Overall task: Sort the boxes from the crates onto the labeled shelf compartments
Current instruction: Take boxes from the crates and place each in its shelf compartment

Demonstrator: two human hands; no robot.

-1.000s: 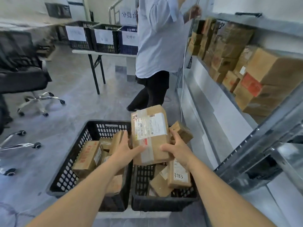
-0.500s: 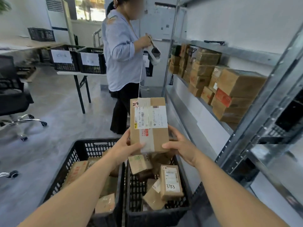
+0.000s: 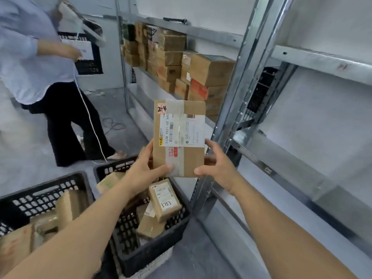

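Observation:
A flat brown cardboard box [image 3: 179, 137] with a white shipping label and a red sticker marked "2-4" is held upright above the crates. My left hand [image 3: 144, 171] grips its lower left edge, thumb on the front. My right hand [image 3: 216, 165] grips the lower right edge. Below are two black plastic crates: the right crate [image 3: 155, 248] holds several small boxes, one marked "3753" [image 3: 165, 199]; the left crate [image 3: 43, 195] holds more brown boxes. The metal shelf unit [image 3: 239, 109] stands just right of the box.
A person in a light shirt and black trousers [image 3: 40, 77] stands at the left, holding a scanner with a white cable trailing to the floor. Stacked cardboard boxes [image 3: 181, 67] fill a far shelf level. The near shelf levels [image 3: 322, 178] look bare.
Both hands have lifted the labeled box up out of the right crate, and my view has turned right toward the shelf. The other person now appears farther left.

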